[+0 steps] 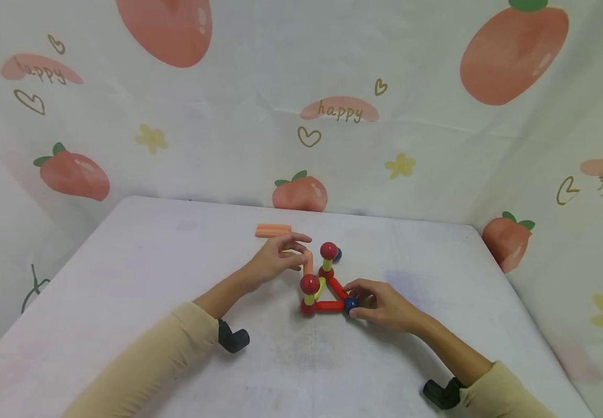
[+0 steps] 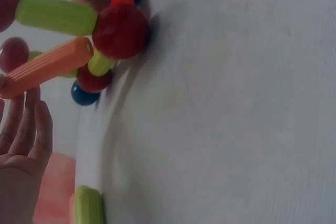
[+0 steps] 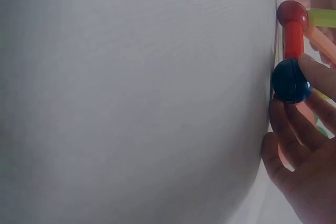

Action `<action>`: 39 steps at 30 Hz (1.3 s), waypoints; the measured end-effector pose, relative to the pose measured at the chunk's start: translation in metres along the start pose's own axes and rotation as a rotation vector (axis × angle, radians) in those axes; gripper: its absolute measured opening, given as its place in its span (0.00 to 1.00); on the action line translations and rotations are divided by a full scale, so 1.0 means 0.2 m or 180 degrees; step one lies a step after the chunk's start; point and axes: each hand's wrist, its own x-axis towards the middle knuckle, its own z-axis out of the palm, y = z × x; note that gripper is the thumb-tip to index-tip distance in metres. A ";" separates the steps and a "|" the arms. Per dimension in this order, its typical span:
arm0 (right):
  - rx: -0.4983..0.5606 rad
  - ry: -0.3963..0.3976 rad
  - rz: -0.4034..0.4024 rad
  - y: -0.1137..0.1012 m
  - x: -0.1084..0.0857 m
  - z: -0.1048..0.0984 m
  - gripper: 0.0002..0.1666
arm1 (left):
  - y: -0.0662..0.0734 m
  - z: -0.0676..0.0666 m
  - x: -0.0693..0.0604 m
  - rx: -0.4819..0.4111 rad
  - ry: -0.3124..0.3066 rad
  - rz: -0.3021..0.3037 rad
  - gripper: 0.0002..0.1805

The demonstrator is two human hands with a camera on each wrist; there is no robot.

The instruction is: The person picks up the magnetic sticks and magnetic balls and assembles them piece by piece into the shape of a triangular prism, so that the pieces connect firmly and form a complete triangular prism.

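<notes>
A toy frame of balls and ribbed rods stands on the table. Two red rods [image 1: 329,306] run from a blue ball [image 1: 350,305] to red balls at its base, and a yellow-green rod [image 1: 320,288] joins those. Short yellow-green uprights carry two upper red balls [image 1: 310,284]. My right hand [image 1: 385,305] pinches the blue ball between thumb and fingers. My left hand [image 1: 277,258] pinches one end of an orange rod [image 2: 50,69] and holds it tilted beside the frame. Whether its free end touches a ball, I cannot tell.
Behind the left hand lie orange rods [image 1: 273,230], with a yellow-green rod [image 2: 89,205] near them. A second blue ball [image 1: 339,254] sits behind the rear upright. A printed cloth [image 1: 259,75] hangs along the back of the white table [image 1: 139,278].
</notes>
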 end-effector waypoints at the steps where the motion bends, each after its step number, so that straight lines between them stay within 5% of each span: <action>1: 0.0005 -0.0003 0.0003 0.00 0.00 0.00 0.27 | -0.01 0.01 0.00 0.0000 -0.0014 -0.0016 0.26; 27: 0.0005 -0.0006 -0.0034 0.01 0.00 0.00 0.27 | 0.03 0.12 0.07 0.0184 -0.0132 -0.0223 0.27; 32: 0.0003 -0.0007 -0.0022 0.00 0.00 0.00 0.27 | 0.03 0.04 0.03 0.0367 -0.0013 -0.0165 0.27; 39: 0.0019 -0.0009 -0.0013 0.00 -0.01 -0.01 0.26 | -0.04 -0.19 -0.07 0.0738 0.0465 -0.0210 0.24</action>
